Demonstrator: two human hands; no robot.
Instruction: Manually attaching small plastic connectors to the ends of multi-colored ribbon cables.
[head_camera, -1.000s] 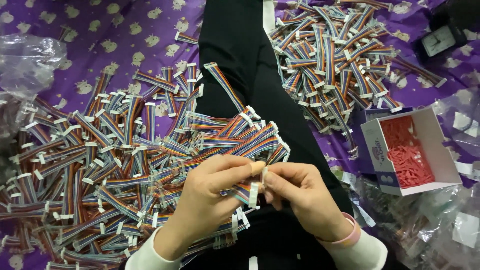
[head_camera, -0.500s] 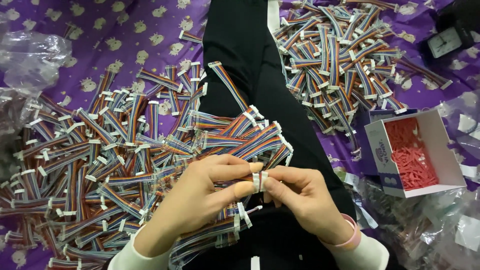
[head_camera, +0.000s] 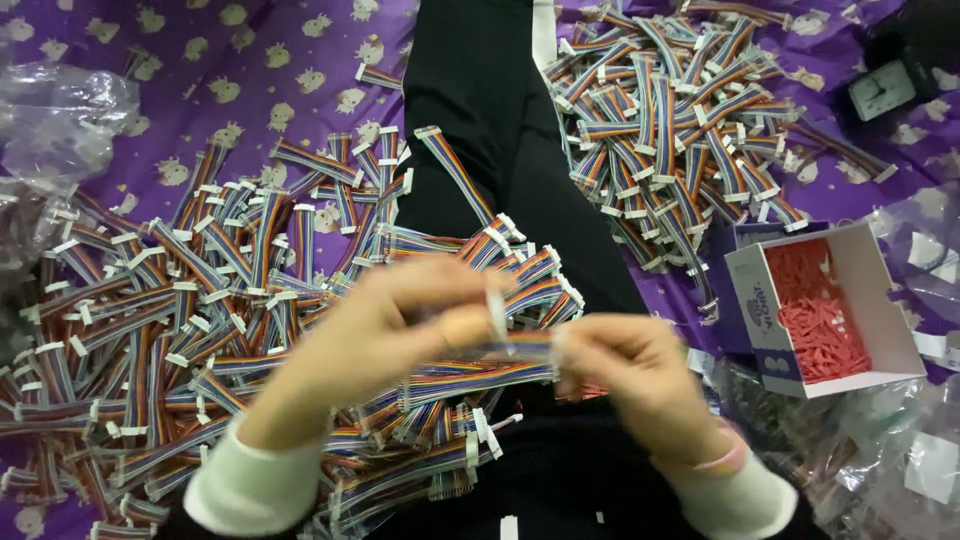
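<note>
Where blur allows, perhaps red clips (head_camera: 815, 325) in white box (head_camera: 880, 295)

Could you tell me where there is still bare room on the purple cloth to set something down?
The largest free patch of purple cloth lies at upper left, bordered by the clear plastic bag, the left cable pile and the black trouser leg. Elsewhere it is crowded: the right cable pile, the box of red parts and more plastic bags fill the right side.
</note>
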